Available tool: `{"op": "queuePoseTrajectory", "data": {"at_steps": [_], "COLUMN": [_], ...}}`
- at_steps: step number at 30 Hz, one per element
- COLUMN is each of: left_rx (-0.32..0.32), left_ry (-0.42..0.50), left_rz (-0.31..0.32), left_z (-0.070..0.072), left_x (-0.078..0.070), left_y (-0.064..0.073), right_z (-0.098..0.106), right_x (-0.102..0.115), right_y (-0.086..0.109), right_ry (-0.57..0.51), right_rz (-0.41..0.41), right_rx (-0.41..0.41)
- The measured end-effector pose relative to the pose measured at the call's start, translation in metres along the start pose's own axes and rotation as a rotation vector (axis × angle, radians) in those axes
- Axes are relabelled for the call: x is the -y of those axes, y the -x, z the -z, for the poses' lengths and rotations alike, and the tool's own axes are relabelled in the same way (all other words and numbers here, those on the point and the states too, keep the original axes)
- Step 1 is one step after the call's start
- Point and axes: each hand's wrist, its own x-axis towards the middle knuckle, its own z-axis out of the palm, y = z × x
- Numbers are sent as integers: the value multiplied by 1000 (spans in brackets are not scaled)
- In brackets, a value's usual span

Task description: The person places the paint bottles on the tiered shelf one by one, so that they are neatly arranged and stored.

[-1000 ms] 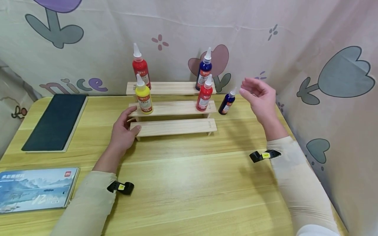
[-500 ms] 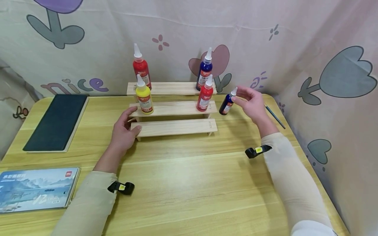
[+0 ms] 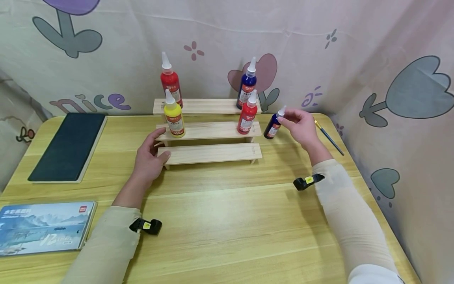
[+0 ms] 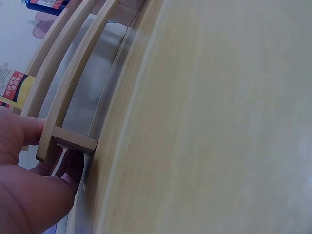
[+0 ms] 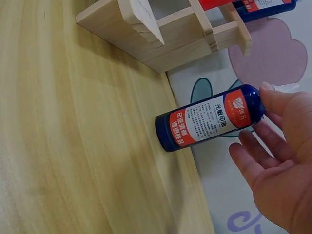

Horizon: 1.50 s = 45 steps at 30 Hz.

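Note:
A three-tier wooden display rack (image 3: 209, 154) stands at the back middle of the table. My left hand (image 3: 149, 159) grips its left end, thumb on the lowest step and fingers behind; the left wrist view shows them around the end support. Right of the rack, a small blue ink bottle (image 3: 272, 127) with a white nozzle cap has its base on the table. My right hand (image 3: 301, 128) pinches this bottle at its neck, as the right wrist view shows. On the rack are a large red bottle (image 3: 171, 85), a yellow bottle (image 3: 175, 120), another blue bottle (image 3: 246, 88) and a smaller red bottle (image 3: 247, 117).
A dark notebook (image 3: 67, 148) lies at the left, with a blue landscape-printed box (image 3: 46, 228) nearer the front. A paintbrush (image 3: 330, 138) lies to the right of my right hand. A printed curtain (image 3: 205, 23) hangs behind the table.
My right hand has moved left and slightly down to the small blue bottle and taken its neck, uncovering the paintbrush. My left hand stays on the rack.

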Motion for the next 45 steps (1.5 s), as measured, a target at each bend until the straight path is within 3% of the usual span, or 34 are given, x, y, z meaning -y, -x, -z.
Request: {"op": "queuePoseTrajectory", "data": {"at_steps": [12, 24, 38, 45], "left_rx": [1, 9, 3, 6], "left_ry": [-11, -18, -52, -23], "left_rz": [15, 48, 54, 37], "left_z": [1, 1, 1, 1], "left_x": [0, 1, -1, 1], "left_y": [0, -1, 0, -1], "right_z": [-8, -13, -2, 6], "right_x": [-7, -14, -13, -7], "right_y": [4, 11, 32, 50], "right_ry": [-66, -266, -302, -315], "right_rz": [10, 38, 78, 120], "right_rx": [-56, -102, -116, -100]}}
